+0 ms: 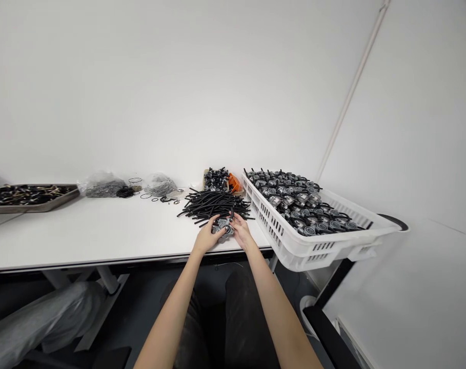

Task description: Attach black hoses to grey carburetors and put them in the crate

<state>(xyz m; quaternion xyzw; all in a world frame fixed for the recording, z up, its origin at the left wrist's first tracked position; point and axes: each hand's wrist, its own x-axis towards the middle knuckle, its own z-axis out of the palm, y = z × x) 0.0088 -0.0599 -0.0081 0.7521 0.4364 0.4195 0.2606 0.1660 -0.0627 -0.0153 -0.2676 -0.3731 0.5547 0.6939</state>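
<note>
My left hand [206, 237] and right hand [242, 231] are pressed in together around a grey-and-black plastic fitting [222, 230], my fingers [233, 219] closed over it from both sides, just above the near edge of the white table [102, 233]. They hide most of it: I can make out a round dark port, and a curved black tube [231, 212] seems to rise from its far side, though from this view I can't be sure it's attached.

Just beyond my hands lies a loose heap of black tubing [213, 204]. To the right, a white slotted plastic crate [294, 251] is packed with similar fittings [294, 200], its near corner jutting past the table edge. Behind the heap, a small pile of dark parts [216, 179] sits beside something orange [235, 183], too small to name. Farther left are two clear plastic bags [102, 187], scattered black rings [159, 199] and a metal tray [33, 196], cut off by the frame's left edge. At near left, under the table, is someone's grey-trousered leg [44, 312].
</note>
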